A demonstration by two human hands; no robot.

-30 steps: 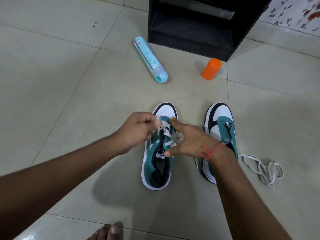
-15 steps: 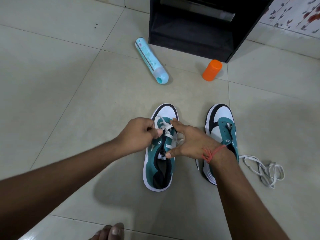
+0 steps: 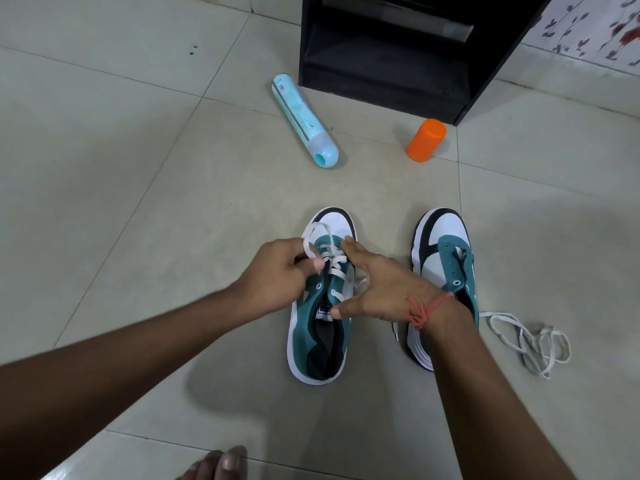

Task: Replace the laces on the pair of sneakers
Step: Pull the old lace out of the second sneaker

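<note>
Two teal, white and black sneakers stand on the tiled floor, toes pointing away from me. The left sneaker carries a white lace crossed through its eyelets. My left hand pinches a loop of that lace at the shoe's left side. My right hand rests over the shoe's right side, index finger and thumb spread along the eyelets; its other fingers are hidden. The right sneaker has bare eyelets. A loose white lace lies in a tangle on the floor to its right.
A light blue tube-shaped bottle lies on the floor ahead. An orange cap stands beside a black cabinet. My toes show at the bottom edge. A floral wall is at the upper right.
My left hand has drawn the lace out, so a bigger loop now arcs over the left sneaker's toe. My right hand has stayed on the shoe.
</note>
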